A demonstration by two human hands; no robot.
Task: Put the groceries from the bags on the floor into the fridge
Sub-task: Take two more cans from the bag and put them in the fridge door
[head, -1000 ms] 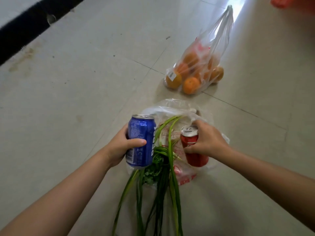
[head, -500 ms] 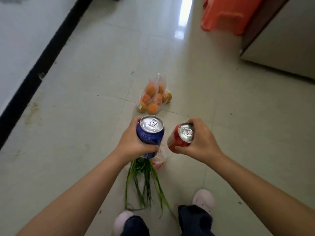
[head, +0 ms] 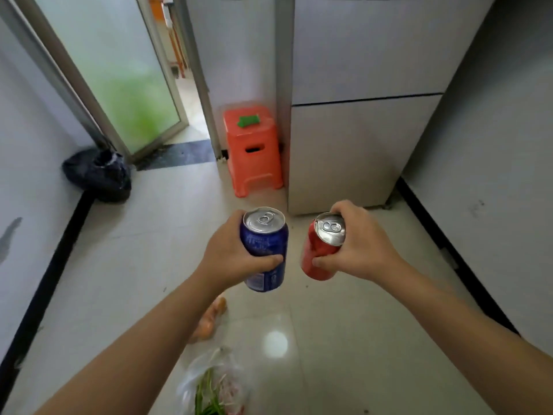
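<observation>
My left hand (head: 227,254) grips a blue can (head: 264,250), held upright at chest height. My right hand (head: 363,245) grips a red can (head: 321,250), tilted slightly left. Both cans are sealed. The grey fridge (head: 362,100) stands straight ahead with both doors closed. Below my arms on the floor lie a clear bag of oranges (head: 211,320), partly hidden by my left forearm, and a clear bag with green onions (head: 214,384).
An orange plastic stool (head: 253,149) stands just left of the fridge. A black rubbish bag (head: 97,173) sits by the left wall near a frosted glass door (head: 119,70). A wall runs along the right.
My view has risen from the floor bags to the fridge ahead. Both hands keep their cans and have lifted up away from the bags, which now lie below.
</observation>
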